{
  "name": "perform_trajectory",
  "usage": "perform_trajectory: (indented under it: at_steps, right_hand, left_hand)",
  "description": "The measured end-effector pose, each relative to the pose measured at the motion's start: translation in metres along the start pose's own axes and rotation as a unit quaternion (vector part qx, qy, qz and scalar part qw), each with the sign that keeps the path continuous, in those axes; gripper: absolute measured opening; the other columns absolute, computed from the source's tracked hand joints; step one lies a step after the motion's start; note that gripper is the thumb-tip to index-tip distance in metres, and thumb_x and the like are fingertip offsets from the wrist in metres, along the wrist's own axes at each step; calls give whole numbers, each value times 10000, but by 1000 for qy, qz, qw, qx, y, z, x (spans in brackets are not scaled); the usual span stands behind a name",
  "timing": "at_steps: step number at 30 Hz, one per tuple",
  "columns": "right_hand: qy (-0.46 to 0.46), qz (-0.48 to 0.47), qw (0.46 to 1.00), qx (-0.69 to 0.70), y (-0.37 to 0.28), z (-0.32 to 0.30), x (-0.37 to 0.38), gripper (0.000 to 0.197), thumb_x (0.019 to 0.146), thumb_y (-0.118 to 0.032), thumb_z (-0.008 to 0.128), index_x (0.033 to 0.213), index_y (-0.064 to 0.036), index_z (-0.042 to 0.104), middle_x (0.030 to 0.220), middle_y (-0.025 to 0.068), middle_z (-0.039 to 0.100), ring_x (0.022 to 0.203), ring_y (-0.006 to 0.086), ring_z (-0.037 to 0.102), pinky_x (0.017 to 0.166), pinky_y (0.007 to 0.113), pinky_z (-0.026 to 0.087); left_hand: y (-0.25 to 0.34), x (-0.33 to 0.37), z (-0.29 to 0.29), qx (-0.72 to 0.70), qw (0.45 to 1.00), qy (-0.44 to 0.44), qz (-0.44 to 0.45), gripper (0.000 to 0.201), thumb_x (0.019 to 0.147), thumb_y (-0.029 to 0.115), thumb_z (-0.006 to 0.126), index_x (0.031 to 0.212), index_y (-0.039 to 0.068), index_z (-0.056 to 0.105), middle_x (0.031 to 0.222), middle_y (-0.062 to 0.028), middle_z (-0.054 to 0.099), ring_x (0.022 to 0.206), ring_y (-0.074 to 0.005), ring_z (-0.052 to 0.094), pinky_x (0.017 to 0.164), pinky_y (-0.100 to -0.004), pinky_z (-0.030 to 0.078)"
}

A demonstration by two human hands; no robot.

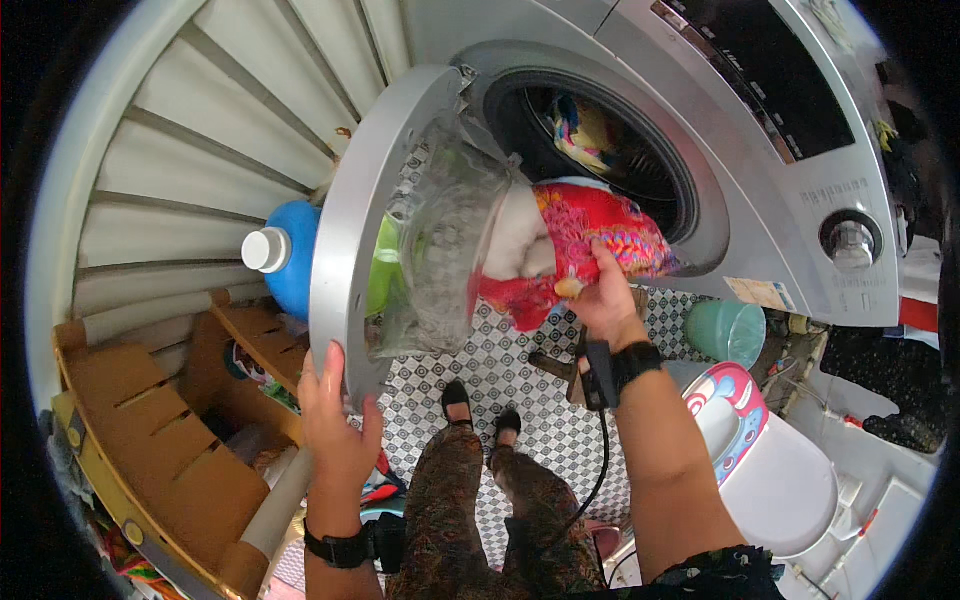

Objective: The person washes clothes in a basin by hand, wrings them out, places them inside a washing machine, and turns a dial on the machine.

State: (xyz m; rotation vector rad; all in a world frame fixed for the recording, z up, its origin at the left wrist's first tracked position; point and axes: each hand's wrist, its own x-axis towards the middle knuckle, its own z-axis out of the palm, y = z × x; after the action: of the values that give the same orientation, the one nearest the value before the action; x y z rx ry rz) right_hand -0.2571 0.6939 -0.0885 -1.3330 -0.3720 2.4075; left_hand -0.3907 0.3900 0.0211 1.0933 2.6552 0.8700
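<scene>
Head view: your left hand (335, 415) gripping washer door (345, 235) rim, bracing it wide open; your right hand (600, 295) clenching red floral garment (580, 240) at drum opening (600, 140), keeping bundle clear of floor.

my left hand (338, 415) gripping the bottom edge of the open washer door (372, 215) | right hand (600, 290) right of the door, clutching a red patterned cloth (580, 245) | more laundry inside the drum (590, 140), up right of the door
</scene>
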Motion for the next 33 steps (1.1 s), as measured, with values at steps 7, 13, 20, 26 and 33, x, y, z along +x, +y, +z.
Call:
perform_trajectory:
  at_steps: [7,13,20,26,33]
  right_hand:
    - [-69,-114,986,103,-95,15,105,378,866,-329,426,1134,-78,517,1162,107,535,1061,281,495,929,446,374]
    - [-25,-33,965,258,-116,-2,145,331,861,-316,481,1039,-50,565,989,133,587,850,260,538,853,412,416]
    - [44,-41,998,-5,-20,54,105,392,884,-372,466,986,0,540,975,88,569,936,236,529,924,382,408]
    - [23,22,986,-165,10,7,48,361,879,-312,503,1095,-23,509,1043,71,521,965,210,507,905,353,407]
    - [71,50,955,-283,18,-63,-42,326,850,-263,536,1093,-46,516,1013,73,532,911,184,535,851,316,455]
  left_hand:
    - [1,-7,4,26,999,-14,-10,607,703,-46,579,1257,44,347,1170,-284,422,987,-439,471,813,-451,407]
    - [0,-19,8,63,997,-41,-14,718,731,-51,568,1327,34,178,1142,-270,413,988,-423,470,868,-475,369]
    - [-10,-7,8,17,999,15,-28,671,710,-87,546,1293,122,290,1138,-279,455,935,-453,494,758,-455,431]
    - [-3,-2,7,-4,998,43,-37,651,665,-135,526,1240,132,376,1187,-255,449,1015,-428,487,837,-434,419]
    - [3,4,12,9,995,66,-70,674,631,-64,546,1240,212,455,1200,-165,451,1045,-365,454,947,-462,327]
